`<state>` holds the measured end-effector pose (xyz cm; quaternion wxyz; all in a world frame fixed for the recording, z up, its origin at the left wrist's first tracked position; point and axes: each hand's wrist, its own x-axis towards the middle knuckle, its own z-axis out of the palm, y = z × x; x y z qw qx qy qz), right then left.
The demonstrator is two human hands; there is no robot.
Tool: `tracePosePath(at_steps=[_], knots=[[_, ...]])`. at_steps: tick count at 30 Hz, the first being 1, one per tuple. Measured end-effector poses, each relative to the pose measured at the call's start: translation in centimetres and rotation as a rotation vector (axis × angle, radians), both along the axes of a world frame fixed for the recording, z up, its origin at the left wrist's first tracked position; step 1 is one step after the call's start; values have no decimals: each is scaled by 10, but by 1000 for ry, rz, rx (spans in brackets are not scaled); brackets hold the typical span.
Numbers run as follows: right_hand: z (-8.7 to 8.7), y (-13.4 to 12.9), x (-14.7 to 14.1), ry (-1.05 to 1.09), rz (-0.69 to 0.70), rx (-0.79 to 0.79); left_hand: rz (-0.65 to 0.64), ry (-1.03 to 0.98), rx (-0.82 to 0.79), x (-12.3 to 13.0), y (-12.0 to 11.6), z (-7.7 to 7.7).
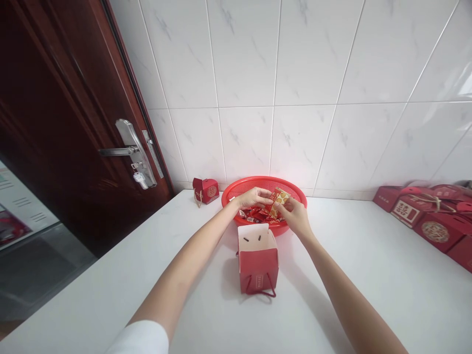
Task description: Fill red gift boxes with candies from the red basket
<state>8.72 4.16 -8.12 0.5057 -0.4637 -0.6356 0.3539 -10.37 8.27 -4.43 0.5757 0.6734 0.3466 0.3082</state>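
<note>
A small packet, red on one side with a gold patterned face, is held up over a red plastic basket. My right hand pinches it at the lower right. The fingers of my left hand are closed at its left edge, their tips partly hidden. Under both hands, red-wrapped sweets lie in the basket. A red gift box with a cord handle stands in front of the basket, its top open and its pale lid flap raised at the back.
A small closed red box stands left of the basket by the wall. Several red gift boxes are grouped along the white table's right side. A tiled wall rises behind, and a dark wooden door with keys is at the left.
</note>
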Motion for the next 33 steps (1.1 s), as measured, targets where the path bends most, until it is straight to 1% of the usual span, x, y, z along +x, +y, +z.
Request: tracePosePath(at_steps=[2, 4, 6, 8, 9, 11, 13, 14, 17, 19, 22, 26, 30, 33], knots=[[0, 1, 0, -16, 22, 3, -29, 18, 40, 0, 1, -1], [0, 2, 1, -7, 33, 6, -7, 29, 79, -2, 5, -2], [1, 3, 2, 27, 33, 11, 112, 126, 157, -6, 13, -2], [3, 3, 4, 90, 29, 15, 287, 310, 253, -13, 23, -3], [5, 2, 4, 151, 27, 14, 363, 403, 286, -17, 29, -4], [10, 0, 5, 321, 30, -2, 447, 537, 309, -27, 38, -8], [16, -4, 4, 479, 44, -37, 466, 645, 300, -34, 43, -13], [18, -5, 4, 523, 54, -56, 465, 700, 294, -36, 45, -15], [22, -8, 3, 569, 67, -104, 458, 831, 280, -37, 44, -21], [22, -9, 2, 574, 59, -129, 462, 878, 281, -34, 43, -22], [20, -7, 2, 569, 46, -161, 496, 863, 320, -31, 41, -23], [18, -6, 2, 553, 40, -168, 587, 747, 376, -29, 40, -21], [18, -6, 3, 547, 48, -147, 682, 613, 363, -28, 43, -21], [18, -6, 3, 535, 52, -150, 701, 521, 334, -29, 47, -23]])
